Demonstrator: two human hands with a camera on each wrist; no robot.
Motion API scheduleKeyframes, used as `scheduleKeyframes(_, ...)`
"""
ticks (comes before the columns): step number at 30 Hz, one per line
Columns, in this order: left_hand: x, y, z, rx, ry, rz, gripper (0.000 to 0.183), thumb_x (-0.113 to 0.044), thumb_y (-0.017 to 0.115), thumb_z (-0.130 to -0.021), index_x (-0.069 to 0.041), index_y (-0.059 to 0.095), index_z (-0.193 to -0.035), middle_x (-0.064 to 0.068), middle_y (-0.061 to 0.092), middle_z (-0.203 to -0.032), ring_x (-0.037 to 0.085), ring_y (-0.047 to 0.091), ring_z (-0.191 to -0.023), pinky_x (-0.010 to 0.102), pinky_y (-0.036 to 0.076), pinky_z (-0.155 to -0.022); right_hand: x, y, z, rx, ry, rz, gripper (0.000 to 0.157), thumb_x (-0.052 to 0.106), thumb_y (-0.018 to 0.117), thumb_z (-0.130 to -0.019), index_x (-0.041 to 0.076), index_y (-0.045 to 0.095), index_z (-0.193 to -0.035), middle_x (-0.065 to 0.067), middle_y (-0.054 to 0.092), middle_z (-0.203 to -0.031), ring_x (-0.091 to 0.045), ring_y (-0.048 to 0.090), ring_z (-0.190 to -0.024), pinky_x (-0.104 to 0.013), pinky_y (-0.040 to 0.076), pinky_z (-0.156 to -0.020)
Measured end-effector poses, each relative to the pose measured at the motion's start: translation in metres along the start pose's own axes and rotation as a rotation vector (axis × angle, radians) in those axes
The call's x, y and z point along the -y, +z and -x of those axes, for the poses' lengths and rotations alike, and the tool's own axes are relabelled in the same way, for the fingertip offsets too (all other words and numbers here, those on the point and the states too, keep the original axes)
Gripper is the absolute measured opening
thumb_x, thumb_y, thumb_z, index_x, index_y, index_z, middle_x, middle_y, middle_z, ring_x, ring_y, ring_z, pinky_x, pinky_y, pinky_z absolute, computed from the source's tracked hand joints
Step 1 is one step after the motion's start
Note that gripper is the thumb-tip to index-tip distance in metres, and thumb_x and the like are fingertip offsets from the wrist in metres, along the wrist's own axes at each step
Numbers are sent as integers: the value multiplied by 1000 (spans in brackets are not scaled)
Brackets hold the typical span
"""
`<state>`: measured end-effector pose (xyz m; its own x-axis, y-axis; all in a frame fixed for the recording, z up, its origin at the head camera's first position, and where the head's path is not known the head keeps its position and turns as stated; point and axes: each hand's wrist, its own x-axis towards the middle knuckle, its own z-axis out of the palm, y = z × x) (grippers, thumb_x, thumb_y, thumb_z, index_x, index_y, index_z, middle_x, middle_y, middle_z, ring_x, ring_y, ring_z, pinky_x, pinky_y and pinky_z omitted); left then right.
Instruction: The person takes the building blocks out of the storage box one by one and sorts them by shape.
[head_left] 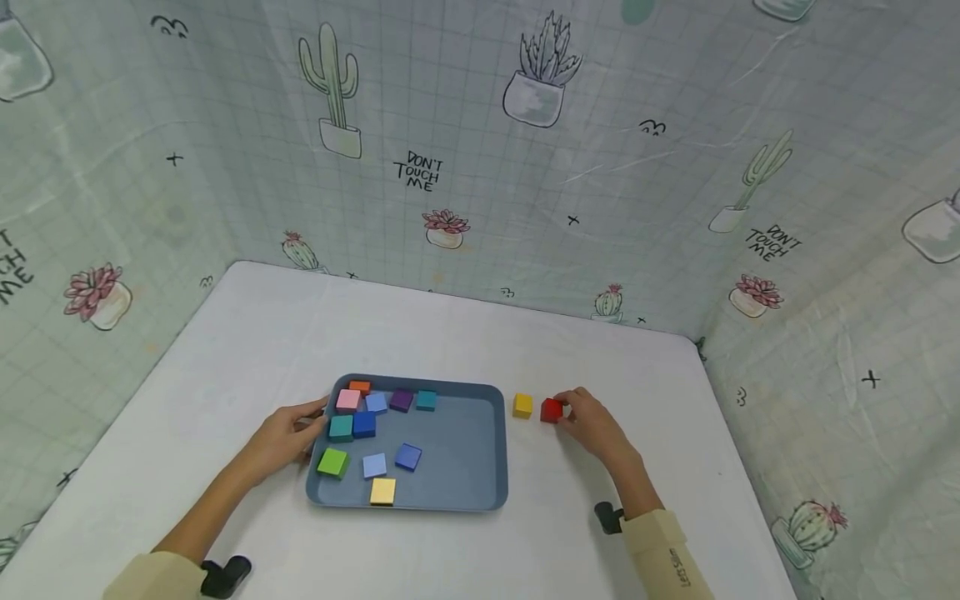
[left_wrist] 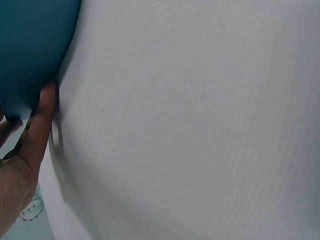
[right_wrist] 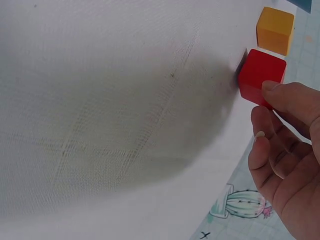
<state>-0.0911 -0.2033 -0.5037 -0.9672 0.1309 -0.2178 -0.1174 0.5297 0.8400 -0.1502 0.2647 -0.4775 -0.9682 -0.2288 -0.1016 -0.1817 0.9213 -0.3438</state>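
My left hand [head_left: 280, 439] grips the left edge of a blue-grey tray [head_left: 465, 450]. In the left wrist view its fingers [left_wrist: 44, 112] lie along the outside of the tray wall [left_wrist: 37, 55]. Between thumb and fingers, my right hand [head_left: 596, 425] pinches a red cube [head_left: 551, 410] to the right of the tray. The right wrist view shows the thumb on a face of the red cube [right_wrist: 261, 77]. A yellow cube [head_left: 522, 406] stands between the red one and the tray, a small gap from each.
Several coloured blocks lie in the tray, mostly towards its left side, among them a lime green block [head_left: 333, 463], a pink block [head_left: 348, 401] and a pale yellow block [head_left: 382, 492]. The white table [head_left: 450, 325] meets a cactus-print curtain [head_left: 480, 167] at the back and sides.
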Motion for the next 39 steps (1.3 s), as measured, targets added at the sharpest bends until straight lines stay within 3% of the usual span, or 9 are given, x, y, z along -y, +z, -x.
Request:
scheduleKeyframes(25,-1,4,2,-16,-8,-46,52,-23,53,-97,0,39,-142,29,48,-131,26,60,-90,28,55,-60,2,7,2,9,17,-1,42,4,74,-80,5,61,-119,-5,57,-102,-15,56,-82,-28,52,-75)
scheduleKeyframes(31,-1,2,1,-20,7,-45,52,-24,52,-97,1,39,-141,29,48,-131,27,60,-91,28,55,-59,4,3,5,-27,-8,28,49,8,75,-80,6,57,-125,-10,55,-111,-15,56,-79,-27,52,-70)
scheduleKeyframes(39,0,3,1,-25,-2,-40,52,-23,52,-97,0,39,-142,29,48,-130,29,60,-93,28,55,-61,21,-5,2,-102,-31,65,50,14,75,-81,9,56,-127,-11,53,-118,-19,59,-87,-32,54,-77)
